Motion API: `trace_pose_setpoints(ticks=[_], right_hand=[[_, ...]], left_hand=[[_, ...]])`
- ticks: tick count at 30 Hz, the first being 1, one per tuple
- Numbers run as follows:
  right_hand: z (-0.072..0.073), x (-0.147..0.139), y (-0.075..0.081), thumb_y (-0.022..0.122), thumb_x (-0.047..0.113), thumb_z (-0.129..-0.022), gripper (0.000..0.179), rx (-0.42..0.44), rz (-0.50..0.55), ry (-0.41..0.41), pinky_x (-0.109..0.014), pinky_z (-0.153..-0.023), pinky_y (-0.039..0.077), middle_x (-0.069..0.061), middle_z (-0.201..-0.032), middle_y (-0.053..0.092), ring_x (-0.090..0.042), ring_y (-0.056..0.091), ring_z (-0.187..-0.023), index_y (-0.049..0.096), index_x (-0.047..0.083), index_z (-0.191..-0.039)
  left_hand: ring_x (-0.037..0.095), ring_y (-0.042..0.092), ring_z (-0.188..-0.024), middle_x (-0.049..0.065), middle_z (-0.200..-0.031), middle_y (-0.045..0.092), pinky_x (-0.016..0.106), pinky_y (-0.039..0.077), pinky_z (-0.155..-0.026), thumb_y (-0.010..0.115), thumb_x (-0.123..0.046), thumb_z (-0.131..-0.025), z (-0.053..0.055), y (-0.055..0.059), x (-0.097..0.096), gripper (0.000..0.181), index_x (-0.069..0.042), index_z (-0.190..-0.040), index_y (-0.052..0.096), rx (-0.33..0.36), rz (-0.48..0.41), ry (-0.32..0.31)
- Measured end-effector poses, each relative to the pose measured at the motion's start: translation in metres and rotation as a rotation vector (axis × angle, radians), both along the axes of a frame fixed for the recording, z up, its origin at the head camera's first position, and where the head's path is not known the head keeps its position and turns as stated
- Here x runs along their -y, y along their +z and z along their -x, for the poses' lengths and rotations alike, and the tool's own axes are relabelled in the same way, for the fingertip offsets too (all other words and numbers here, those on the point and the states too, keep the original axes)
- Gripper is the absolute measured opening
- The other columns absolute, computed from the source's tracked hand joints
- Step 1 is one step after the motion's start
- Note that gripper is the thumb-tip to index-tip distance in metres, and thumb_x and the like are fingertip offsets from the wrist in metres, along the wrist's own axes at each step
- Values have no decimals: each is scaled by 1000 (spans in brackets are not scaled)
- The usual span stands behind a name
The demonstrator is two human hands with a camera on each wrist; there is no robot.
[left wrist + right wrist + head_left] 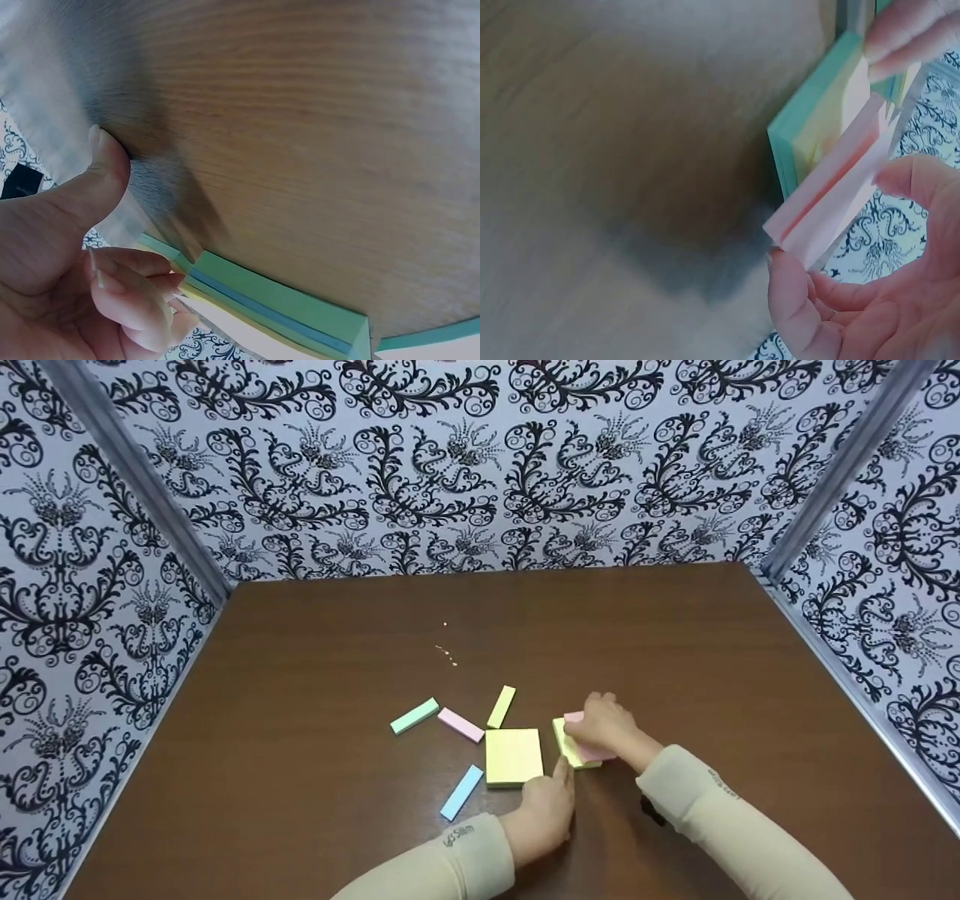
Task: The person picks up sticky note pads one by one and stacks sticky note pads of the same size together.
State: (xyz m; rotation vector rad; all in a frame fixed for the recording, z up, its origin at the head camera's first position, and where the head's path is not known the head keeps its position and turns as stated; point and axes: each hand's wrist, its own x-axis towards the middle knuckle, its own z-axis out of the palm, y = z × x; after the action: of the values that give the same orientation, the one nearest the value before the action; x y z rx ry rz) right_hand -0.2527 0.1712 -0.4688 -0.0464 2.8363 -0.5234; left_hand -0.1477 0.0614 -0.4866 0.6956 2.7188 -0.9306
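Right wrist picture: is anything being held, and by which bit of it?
Yes: the right hand holds a pink rectangular paper pad by its edges.

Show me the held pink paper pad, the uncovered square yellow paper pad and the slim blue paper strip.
Pink paper pad (826,176): right wrist view, middle of its long edge.
Square yellow paper pad (514,757): head view, middle of its top.
Slim blue paper strip (461,793): head view, middle of its top.

brown table amid scroll-patterned walls with grey corner strips
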Motion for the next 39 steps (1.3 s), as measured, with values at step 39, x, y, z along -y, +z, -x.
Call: trace_pose_setpoints(ticks=[39], right_hand=[[-12, -23, 3, 70, 23, -78, 54, 208, 123, 10, -36, -45, 48, -12, -74, 51, -24, 55, -57, 45, -10, -113]], left_hand=[[4, 44, -93, -9, -146, 31, 21, 28, -44, 48, -39, -91, -1, 0, -1, 50, -27, -138, 39, -50, -45, 18]])
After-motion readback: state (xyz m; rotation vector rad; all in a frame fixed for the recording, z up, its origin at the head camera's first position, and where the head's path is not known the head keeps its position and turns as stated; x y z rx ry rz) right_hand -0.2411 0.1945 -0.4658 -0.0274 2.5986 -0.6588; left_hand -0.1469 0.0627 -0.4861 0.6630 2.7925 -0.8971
